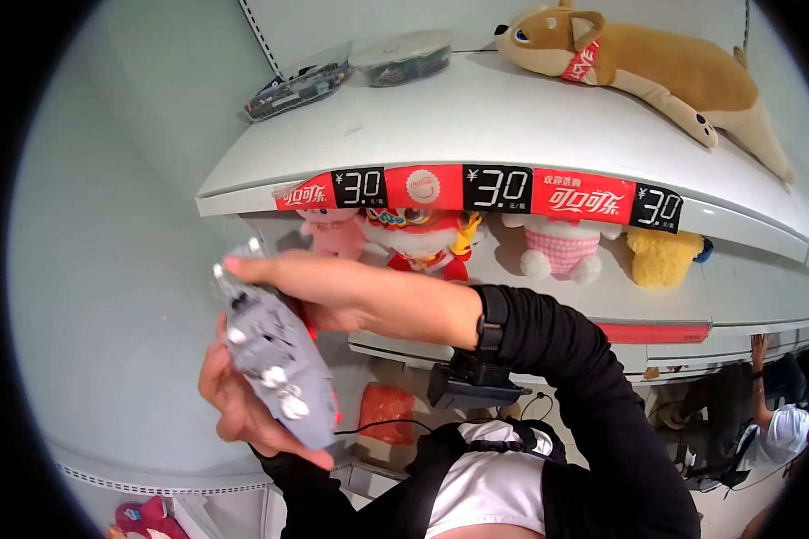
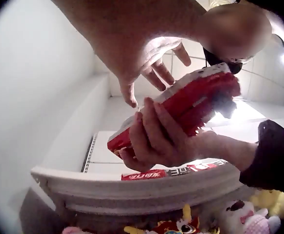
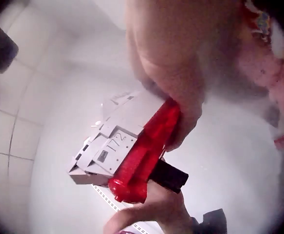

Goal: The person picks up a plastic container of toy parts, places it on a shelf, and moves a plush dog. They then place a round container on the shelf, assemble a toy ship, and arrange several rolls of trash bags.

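A grey model ship (image 1: 283, 359) with a red underside is held tilted at the left of the head view. My right hand (image 1: 324, 283) grips its upper end; the left wrist view shows that hand (image 2: 166, 139) curled round the red side. Beside the lower end is my left hand (image 1: 235, 400), fingers spread. In the left wrist view the left hand's (image 2: 137, 48) fingers hang loosely apart near the hull (image 2: 190, 100); contact cannot be told. The number 172 shows on the model (image 3: 115, 146) in the right wrist view, with a black part below the red side.
A white shelf (image 1: 422, 130) with red and black price strips (image 1: 422, 187) bears a plush dog (image 1: 665, 72) and clear plastic containers (image 1: 404, 58). Several plush toys (image 1: 562, 247) sit on the level below. A pale wall (image 1: 117, 269) stands at left; another person (image 1: 777, 436) is at far right.
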The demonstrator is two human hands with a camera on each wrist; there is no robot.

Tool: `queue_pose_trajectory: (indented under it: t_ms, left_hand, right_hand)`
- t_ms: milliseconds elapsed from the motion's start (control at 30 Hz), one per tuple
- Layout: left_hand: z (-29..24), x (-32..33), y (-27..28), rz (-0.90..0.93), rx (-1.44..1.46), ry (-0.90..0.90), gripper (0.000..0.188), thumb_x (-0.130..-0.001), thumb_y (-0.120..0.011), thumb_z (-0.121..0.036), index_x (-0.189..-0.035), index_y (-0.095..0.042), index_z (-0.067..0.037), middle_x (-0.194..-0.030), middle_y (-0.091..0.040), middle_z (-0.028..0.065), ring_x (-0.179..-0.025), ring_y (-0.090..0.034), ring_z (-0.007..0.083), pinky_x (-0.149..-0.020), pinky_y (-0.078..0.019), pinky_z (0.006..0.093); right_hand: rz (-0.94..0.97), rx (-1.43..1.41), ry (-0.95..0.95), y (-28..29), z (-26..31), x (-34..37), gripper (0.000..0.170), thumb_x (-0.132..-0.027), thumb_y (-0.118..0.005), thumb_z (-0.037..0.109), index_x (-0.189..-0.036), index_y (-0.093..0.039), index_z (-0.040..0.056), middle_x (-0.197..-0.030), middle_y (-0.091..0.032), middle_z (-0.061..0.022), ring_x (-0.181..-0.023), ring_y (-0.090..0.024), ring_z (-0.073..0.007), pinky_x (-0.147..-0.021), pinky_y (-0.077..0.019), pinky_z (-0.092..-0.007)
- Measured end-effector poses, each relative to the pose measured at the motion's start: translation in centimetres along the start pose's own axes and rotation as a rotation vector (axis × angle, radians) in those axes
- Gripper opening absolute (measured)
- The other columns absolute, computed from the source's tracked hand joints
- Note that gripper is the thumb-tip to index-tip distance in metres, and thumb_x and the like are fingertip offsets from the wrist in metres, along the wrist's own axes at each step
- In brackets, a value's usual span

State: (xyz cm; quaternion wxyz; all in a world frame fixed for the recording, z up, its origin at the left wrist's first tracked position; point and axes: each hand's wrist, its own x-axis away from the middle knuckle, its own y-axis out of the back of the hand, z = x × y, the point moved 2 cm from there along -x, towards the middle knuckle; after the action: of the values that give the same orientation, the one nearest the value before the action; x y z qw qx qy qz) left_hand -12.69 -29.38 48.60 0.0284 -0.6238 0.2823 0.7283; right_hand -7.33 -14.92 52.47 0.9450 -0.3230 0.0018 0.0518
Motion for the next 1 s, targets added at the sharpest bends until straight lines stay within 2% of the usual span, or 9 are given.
queue_pose_trajectory:
  t_ms: [67, 233, 333, 400, 500, 633, 867, 900, 1000]
  left_hand:
    - [-0.5, -1.0, -0.3, -0.045, -0.154, -0.082, 0.105, -0.047, -0.062, -0.075, -0.132, -0.018, -0.031, -0.128, -0.025, 0.0271, -0.116, -0.032, 0.0484, -0.089, -0.0373, 0.0586]
    - [-1.2, -6.5, -0.4, 0.001, -0.334, -0.066, 0.088, -0.058, -0.078, -0.038, -0.127, -0.028, -0.022, -0.131, -0.029, 0.0255, -0.114, -0.039, 0.0449, -0.089, -0.0417, 0.0514]
    - [-1.3, -10.5, -1.6, 0.013, -0.334, -0.072, 0.076, -0.061, -0.079, -0.018, -0.122, -0.034, -0.014, -0.131, -0.031, 0.0251, -0.114, -0.040, 0.0432, -0.090, -0.0422, 0.0486]
    - [-1.0, -13.0, -2.7, 0.020, -0.269, -0.132, 0.069, -0.062, -0.077, -0.010, -0.120, -0.038, -0.010, -0.130, -0.033, 0.0274, -0.118, -0.038, 0.0398, -0.093, -0.0409, 0.0460]
    - [0.4, -15.7, -3.9, 0.050, -0.076, -0.072, 0.066, -0.064, -0.074, -0.004, -0.119, -0.037, -0.008, -0.129, -0.036, 0.0257, -0.119, -0.039, 0.0347, -0.094, -0.0415, 0.0432]
    - [1.1, -20.0, -6.6, 0.030, -0.117, -0.247, 0.064, -0.061, -0.075, -0.003, -0.115, -0.041, -0.005, -0.120, -0.051, 0.0171, -0.103, -0.055, 0.0250, -0.077, -0.0526, 0.0303]
    - [1.9, -24.7, -9.9, 0.125, -0.121, -0.266, 0.056, -0.067, -0.073, -0.008, -0.114, -0.042, -0.008, -0.120, -0.052, 0.0114, -0.102, -0.055, 0.0223, -0.080, -0.0506, 0.0314]
    - [2.2, -25.5, -10.4, 0.107, -0.156, -0.400, 0.054, -0.067, -0.072, -0.008, -0.113, -0.043, -0.008, -0.120, -0.052, 0.0100, -0.101, -0.056, 0.0213, -0.078, -0.0520, 0.0309]
    - [2.2, -26.6, -12.2, 0.167, -0.049, -0.294, 0.053, -0.068, -0.071, -0.008, -0.113, -0.043, -0.008, -0.120, -0.052, 0.0100, -0.102, -0.055, 0.0212, -0.075, -0.0535, 0.0302]
  right_hand:
    - [-0.061, -0.004, 0.124, -1.6, 2.1, 0.4, 0.037, -0.090, -0.045, 0.035, -0.108, -0.049, 0.0029, -0.098, -0.058, -0.0057, -0.088, -0.056, -0.0164, -0.082, -0.0436, -0.0332]
    - [-0.304, 0.222, 0.244, -1.0, 5.4, -1.6, 0.052, -0.087, -0.039, 0.046, -0.115, -0.047, 0.0030, -0.112, -0.055, -0.0141, -0.094, -0.056, -0.0293, -0.075, -0.0441, -0.0416]
    - [-0.497, 0.465, 0.221, -2.9, 9.2, 2.9, 0.035, -0.093, -0.032, 0.029, -0.105, -0.048, 0.0004, -0.100, -0.059, -0.0109, -0.089, -0.058, -0.0207, -0.083, -0.0437, -0.0392]
    - [-0.339, 0.383, 0.216, -1.6, 12.3, 2.2, 0.032, -0.092, -0.033, 0.025, -0.100, -0.050, 0.0000, -0.095, -0.059, -0.0131, -0.082, -0.061, -0.0222, -0.073, -0.0509, -0.0397]
    - [-0.392, 0.504, 0.209, -1.9, 14.7, 5.5, 0.030, -0.089, -0.035, 0.023, -0.092, -0.054, 0.0000, -0.086, -0.061, -0.0145, -0.074, -0.063, -0.0227, -0.066, -0.0553, -0.0351]
    - [-0.547, 0.787, 0.207, -0.2, 19.0, 8.2, 0.035, -0.088, -0.036, 0.029, -0.092, -0.055, 0.0000, -0.085, -0.061, -0.0155, -0.073, -0.063, -0.0241, -0.065, -0.0552, -0.0325]
    - [-0.697, 0.880, 0.160, 2.4, 23.3, 12.7, 0.045, -0.089, -0.036, 0.037, -0.100, -0.052, -0.0041, -0.093, -0.058, -0.0191, -0.081, -0.062, -0.0253, -0.074, -0.0535, -0.0309]
    - [-0.711, 0.890, 0.190, 2.4, 23.7, 13.6, 0.041, -0.090, -0.034, 0.029, -0.102, -0.049, -0.0068, -0.097, -0.056, -0.0206, -0.085, -0.060, -0.0270, -0.077, -0.0528, -0.0327]
    - [-0.690, 0.789, 0.120, 5.2, 26.1, 13.9, 0.042, -0.091, -0.034, 0.029, -0.100, -0.046, -0.0105, -0.093, -0.056, -0.0256, -0.078, -0.062, -0.0295, -0.070, -0.0555, -0.0351]
